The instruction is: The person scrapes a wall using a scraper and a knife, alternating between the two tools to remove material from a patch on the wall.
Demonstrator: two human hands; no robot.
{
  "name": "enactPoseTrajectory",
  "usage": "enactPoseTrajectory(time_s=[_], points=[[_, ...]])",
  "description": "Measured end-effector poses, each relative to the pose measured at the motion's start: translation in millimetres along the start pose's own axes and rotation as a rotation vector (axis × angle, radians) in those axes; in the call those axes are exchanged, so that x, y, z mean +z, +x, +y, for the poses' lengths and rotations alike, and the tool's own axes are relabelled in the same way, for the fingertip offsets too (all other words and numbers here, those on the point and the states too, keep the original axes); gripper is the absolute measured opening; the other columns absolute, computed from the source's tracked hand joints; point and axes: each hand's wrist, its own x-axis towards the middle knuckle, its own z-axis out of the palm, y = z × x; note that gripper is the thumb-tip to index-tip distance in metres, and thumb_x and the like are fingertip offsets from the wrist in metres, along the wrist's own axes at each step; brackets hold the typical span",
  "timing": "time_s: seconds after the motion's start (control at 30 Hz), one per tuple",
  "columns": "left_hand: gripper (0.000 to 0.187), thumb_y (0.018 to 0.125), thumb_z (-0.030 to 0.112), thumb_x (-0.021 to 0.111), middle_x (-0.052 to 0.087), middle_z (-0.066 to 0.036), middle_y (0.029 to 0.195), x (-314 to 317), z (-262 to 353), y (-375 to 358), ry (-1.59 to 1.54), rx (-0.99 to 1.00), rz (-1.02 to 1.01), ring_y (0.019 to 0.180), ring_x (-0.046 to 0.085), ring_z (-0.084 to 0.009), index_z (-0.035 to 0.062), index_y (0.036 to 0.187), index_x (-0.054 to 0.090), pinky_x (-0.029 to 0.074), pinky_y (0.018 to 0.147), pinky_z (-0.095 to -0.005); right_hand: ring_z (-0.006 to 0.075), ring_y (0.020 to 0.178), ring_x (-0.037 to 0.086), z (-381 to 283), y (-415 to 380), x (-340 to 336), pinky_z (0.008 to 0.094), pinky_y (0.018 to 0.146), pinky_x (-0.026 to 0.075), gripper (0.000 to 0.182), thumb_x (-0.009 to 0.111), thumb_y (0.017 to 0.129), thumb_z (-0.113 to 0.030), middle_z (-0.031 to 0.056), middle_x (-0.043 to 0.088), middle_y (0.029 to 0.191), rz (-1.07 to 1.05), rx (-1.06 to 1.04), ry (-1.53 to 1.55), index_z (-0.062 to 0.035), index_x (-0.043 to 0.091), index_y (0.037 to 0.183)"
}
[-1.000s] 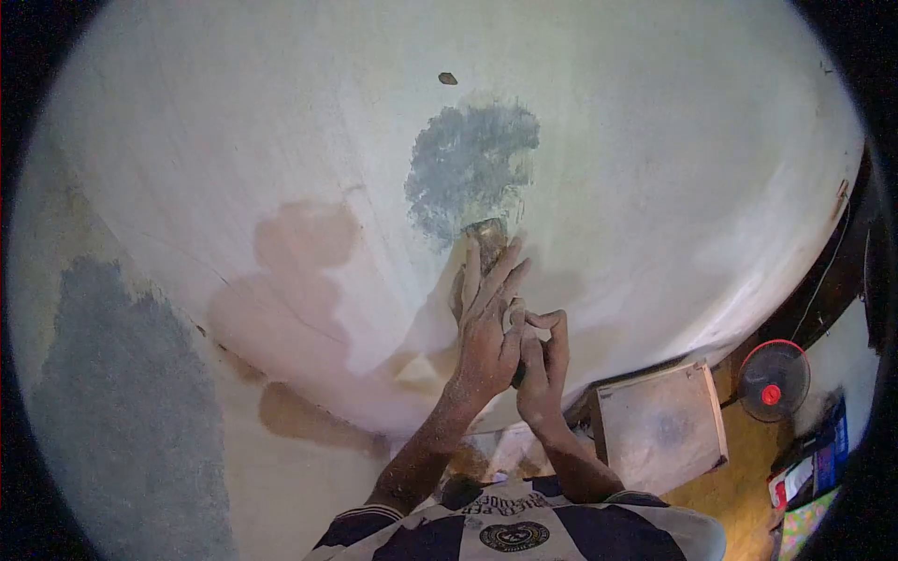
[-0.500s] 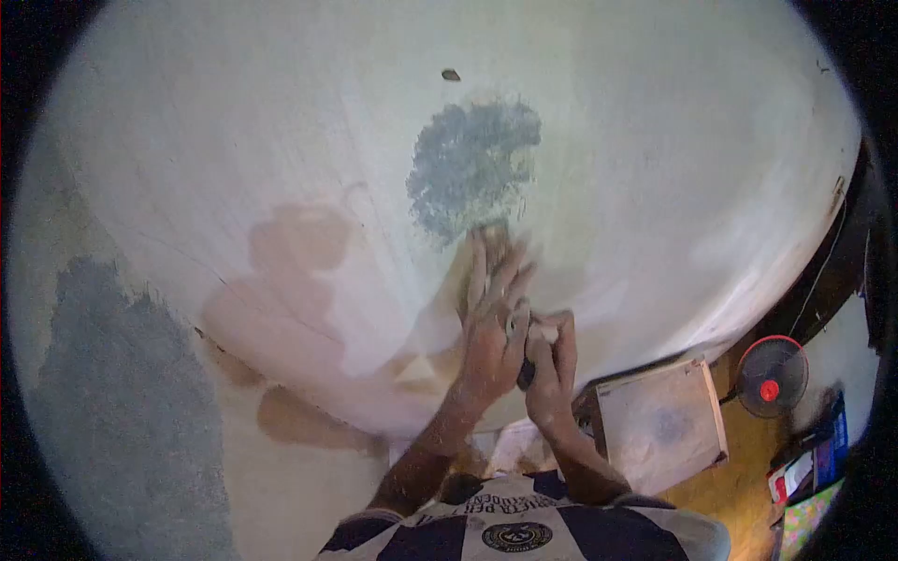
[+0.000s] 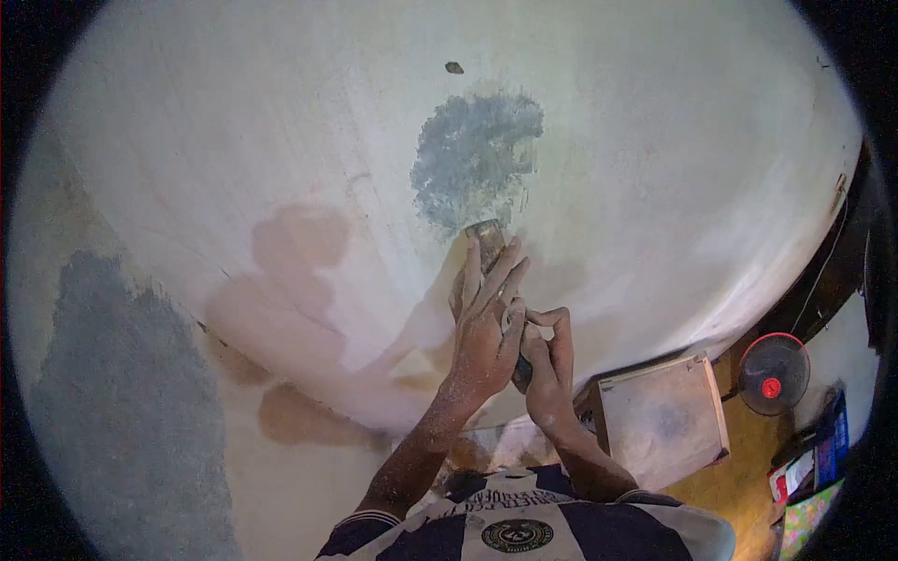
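A long, flat scraper (image 3: 485, 231) runs from the lower rim of a rough grey patch (image 3: 477, 150) on the pale wall (image 3: 655, 168) down to its dark lower end. Over its middle lies my left hand (image 3: 485, 332), fingers long and pressed along the blade, the thumb bent against it. Lower and to the right, my right hand (image 3: 550, 365) is closed around the tool near its lower end. The fingers hide much of the tool. Both hands and forearms look dusty.
Another large grey patch (image 3: 131, 402) covers the lower left wall. A small dark chip mark (image 3: 455, 67) is above. At lower right stand a wooden-framed panel (image 3: 662, 421), a red and black fan (image 3: 774, 374) and colourful items (image 3: 828, 458).
My hands were blurred by motion and now show sharply, fingers slightly lower and to the left along the scraper. The tool's upper end still meets the grey patch's lower rim.
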Motion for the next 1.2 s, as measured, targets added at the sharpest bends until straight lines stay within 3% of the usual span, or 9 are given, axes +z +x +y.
enactPoseTrajectory(time_s=[0.23, 0.37, 0.47, 0.5, 0.77, 0.87, 1.07, 1.2], points=[[0.047, 0.098, 0.017, 0.041, 0.029, -0.012, 0.159, -3.6, 4.8, -0.5, -0.02, -0.006, -0.03, 0.15, 0.006, -0.0388, -0.0015, 0.141, 0.047, 0.009, 0.117, -0.0564, 0.0022, 0.055, 0.035, -0.8, -8.9, -1.0, 0.021, 0.047, 0.028, 0.014, 0.04, 0.105, -0.016, -0.0032, 0.046, 0.066, 0.015, -0.005, 0.013, -0.0087, 0.04, 0.117], [0.05, 0.104, 0.034, 0.034, 0.03, -0.011, 0.159, -8.9, 11.5, 28.5, -0.042, 0.065, 0.086, 0.151, 0.005, -0.0361, 0.0027, 0.139, 0.051, 0.002, 0.118, -0.0547, 0.0017, 0.055, 0.036, -11.5, 7.9, 1.8, 0.0206, 0.047, 0.028, 0.014, 0.04, 0.105, -0.017, -0.0032, 0.046, 0.066, 0.024, -0.087, -0.036, -0.0089, 0.04, 0.117], [0.046, 0.099, 0.016, 0.039, 0.027, -0.013, 0.159, -14.7, 19.5, 30.3, 0.002, 0.11, 0.068, 0.151, 0.004, -0.0383, -0.0029, 0.14, 0.046, 0.009, 0.116, -0.0581, 0.0013, 0.055, 0.036, -22.2, 12.2, 7.4, 0.0203, 0.046, 0.028, 0.013, 0.041, 0.105, -0.017, -0.0033, 0.047, 0.066, 0.038, -0.091, -0.012, -0.0088, 0.041, 0.116], [0.047, 0.098, 0.016, 0.04, 0.027, -0.013, 0.159, -7.8, 20.5, 19.4, -0.089, 0.0, 0.051, 0.151, 0.003, -0.0385, -0.0027, 0.141, 0.045, 0.008, 0.116, -0.0592, 0.0011, 0.054, 0.037, -14.5, 6.3, 2.0, 0.0202, 0.046, 0.028, 0.013, 0.041, 0.105, -0.016, -0.0033, 0.047, 0.066, 0.026, -0.076, 0.001, -0.0087, 0.041, 0.115], [0.05, 0.101, 0.02, 0.04, 0.024, -0.012, 0.161, -19.4, 24.0, 38.9, 0.046, 0.111, 0.016, 0.15, 0.002, -0.0411, 0.0007, 0.146, 0.041, 0.01, 0.117, -0.0576, 0.0013, 0.054, 0.036, -31.2, 18.6, 0.8, 0.021, 0.045, 0.028, 0.016, 0.045, 0.104, -0.018, -0.0036, 0.047, 0.065, 0.009, -0.103, 0.071, -0.0082, 0.041, 0.116], [0.05, 0.102, 0.023, 0.039, 0.024, -0.011, 0.161, -9.1, 17.4, 23.2, 0.005, 0.069, 0.0, 0.15, 0.003, -0.041, 0.0041, 0.148, 0.039, 0.01, 0.117, -0.057, 0.0033, 0.058, 0.041, -26.0, 11.4, -15.5, 0.0216, 0.049, 0.032, 0.024, 0.054, 0.1, -0.017, -0.0027, 0.049, 0.068, -0.022, -0.008, 0.013, -0.0091, 0.042, 0.118], [0.054, 0.102, 0.032, 0.042, 0.024, -0.01, 0.161, 0.6, 13.9, 16.2, -0.186, 0.013, -0.035, 0.15, 0.003, -0.0395, 0.0107, 0.151, 0.036, 0.011, 0.118, -0.0554, 0.0078, 0.07, 0.048, -27.0, 7.3, -44.9, 0.0228, 0.064, 0.042, 0.048, 0.071, 0.087, -0.008, 0.0009, 0.055, 0.079, -0.028, -0.171, -0.308, -0.0095, 0.041, 0.124], [0.054, 0.101, 0.032, 0.045, 0.028, -0.01, 0.16, 5.8, 13.9, 13.8, -0.291, 0.011, -0.053, 0.15, 0.006, -0.0398, 0.0106, 0.15, 0.04, 0.015, 0.118, -0.0547, 0.0079, 0.069, 0.049, -29.6, 5.2, -56.4, 0.0232, 0.062, 0.043, 0.045, 0.07, 0.088, -0.006, 0.0041, 0.058, 0.082, 0.011, -0.155, -0.454, -0.0074, 0.042, 0.123]])
